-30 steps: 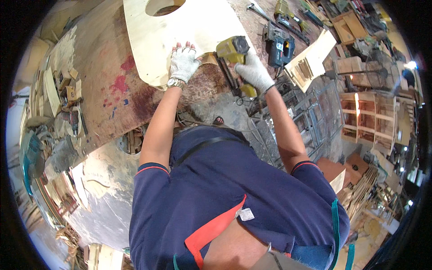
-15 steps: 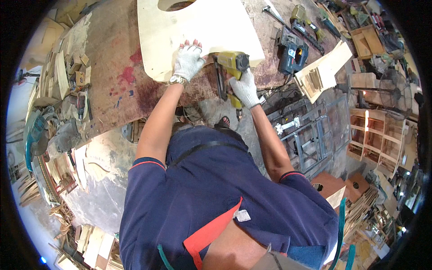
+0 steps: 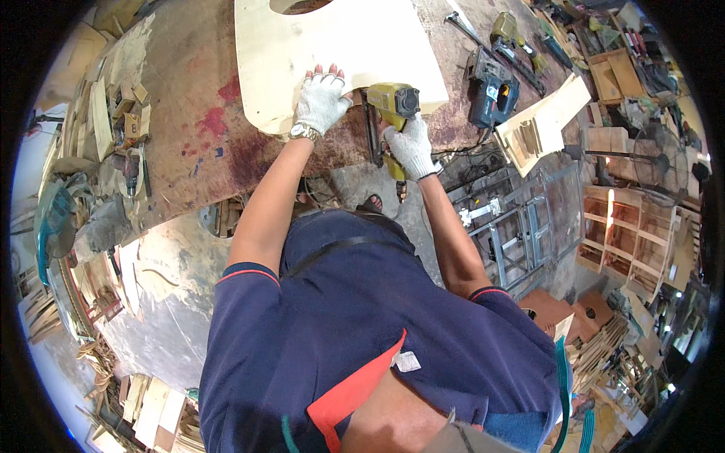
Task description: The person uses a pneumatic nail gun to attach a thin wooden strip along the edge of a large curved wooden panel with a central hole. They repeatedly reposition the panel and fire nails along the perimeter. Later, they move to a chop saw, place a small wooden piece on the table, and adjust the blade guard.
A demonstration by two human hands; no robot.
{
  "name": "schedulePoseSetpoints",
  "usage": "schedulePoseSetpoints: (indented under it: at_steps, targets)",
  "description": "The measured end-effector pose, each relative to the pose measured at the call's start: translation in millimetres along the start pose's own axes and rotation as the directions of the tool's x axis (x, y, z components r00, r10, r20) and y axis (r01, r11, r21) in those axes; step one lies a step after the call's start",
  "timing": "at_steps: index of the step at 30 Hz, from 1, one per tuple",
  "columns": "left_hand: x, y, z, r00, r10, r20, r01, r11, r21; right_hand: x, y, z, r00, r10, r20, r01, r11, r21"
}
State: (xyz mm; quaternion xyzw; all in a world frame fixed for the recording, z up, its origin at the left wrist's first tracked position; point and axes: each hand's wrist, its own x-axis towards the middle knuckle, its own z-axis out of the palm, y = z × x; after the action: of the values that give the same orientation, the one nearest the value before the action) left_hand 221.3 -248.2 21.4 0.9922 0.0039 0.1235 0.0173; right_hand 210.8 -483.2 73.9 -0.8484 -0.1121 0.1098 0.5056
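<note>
A pale plywood panel (image 3: 362,45) with a rounded corner and a cut-out hole lies on the worn brown workbench (image 3: 181,68). My left hand (image 3: 320,104), in a white glove with bare fingertips, rests flat on the panel near its front edge, fingers spread. In my gloved right hand (image 3: 411,147) is the grip of a yellow-green nail gun (image 3: 393,102). Its black magazine hangs down beside the panel's curved front edge. The nail gun's nose is hidden, so contact with the wood cannot be told.
A blue jigsaw (image 3: 491,94) and a second nail gun (image 3: 504,29) lie on the bench to the right. Wood offcuts (image 3: 540,124) stick out near its right edge. Below stands a grey metal frame (image 3: 521,226). A drill (image 3: 131,174) and a teal power saw (image 3: 57,226) are at left.
The view has shifted slightly. My left hand stays flat on the panel, and my right hand keeps the nail gun at its front edge, with the gun turned slightly.
</note>
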Motion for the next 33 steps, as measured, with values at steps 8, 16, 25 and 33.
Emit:
schedulePoseSetpoints:
  at_steps: [8,16,25,33]
  targets:
    - [4.1,2.1,-4.9,1.0,-0.017,-0.006,0.017,1.0,-0.009,2.5,-40.8,-12.9,0.993,0.115,0.025,-0.117,0.99,0.073]
    - [3.8,3.6,-9.8,0.998,-0.021,0.064,0.024,0.998,-0.052,47.4,-106.4,-53.9,0.981,0.094,0.171,-0.09,0.995,-0.031]
    - [3.7,5.4,-16.7,0.99,0.005,0.141,-0.005,1.0,0.0,81.7,-88.2,-36.7,0.959,0.035,0.281,0.008,0.989,-0.15]
    - [1.5,3.6,-19.0,0.987,-0.014,0.159,0.021,0.999,-0.04,75.4,-108.6,-28.6,0.949,0.077,0.304,0.011,0.96,-0.279]
